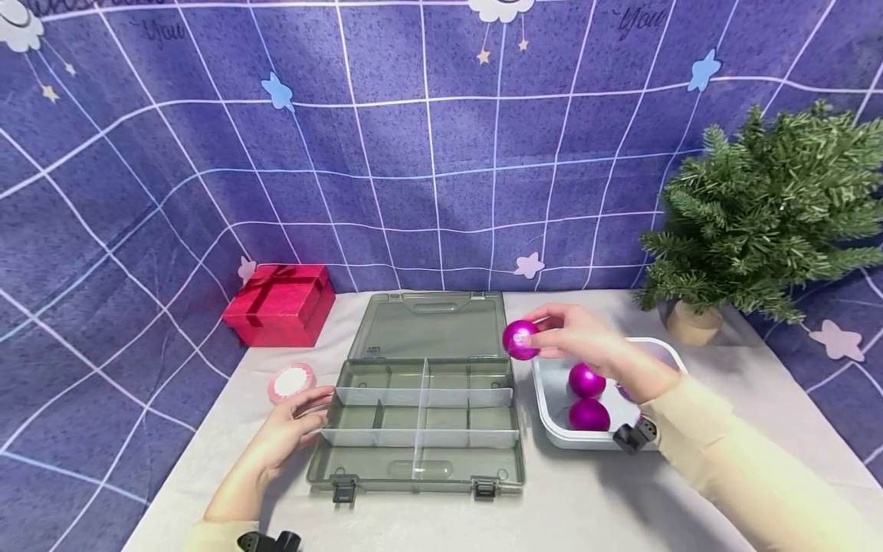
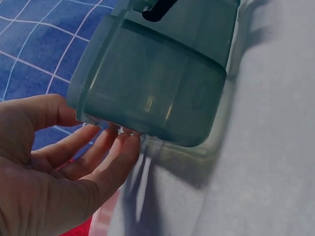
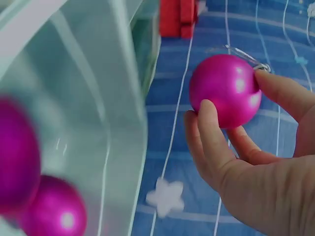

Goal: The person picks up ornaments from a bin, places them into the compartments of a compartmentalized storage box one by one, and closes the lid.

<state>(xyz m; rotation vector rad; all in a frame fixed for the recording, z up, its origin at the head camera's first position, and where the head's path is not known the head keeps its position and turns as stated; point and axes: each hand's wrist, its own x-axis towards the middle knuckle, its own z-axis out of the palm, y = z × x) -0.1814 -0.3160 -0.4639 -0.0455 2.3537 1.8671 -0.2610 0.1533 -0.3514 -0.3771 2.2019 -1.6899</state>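
Observation:
My right hand (image 1: 576,335) pinches a shiny magenta Christmas ball (image 1: 519,341) between thumb and fingers. It holds the ball in the air, between the divided plastic box and the white tub. A thin hanging loop shows on the ball in the right wrist view. My left hand (image 1: 290,429) touches the left side wall of the grey-green see-through divided box (image 1: 366,484), its fingers loosely bent. The box lies with its lid (image 1: 434,331) folded back, and its compartments hold nothing. Inside the white tub (image 1: 586,440) sit more magenta balls (image 1: 589,415), some partly hidden by my right forearm.
A red gift box (image 1: 279,318) with a dark ribbon stands at the back left. Near my left hand lies a round pink-and-white item (image 1: 291,382). A small artificial fir tree (image 1: 766,215) rises at the back right. Blue grid-patterned cloth (image 1: 414,153) hangs behind the table.

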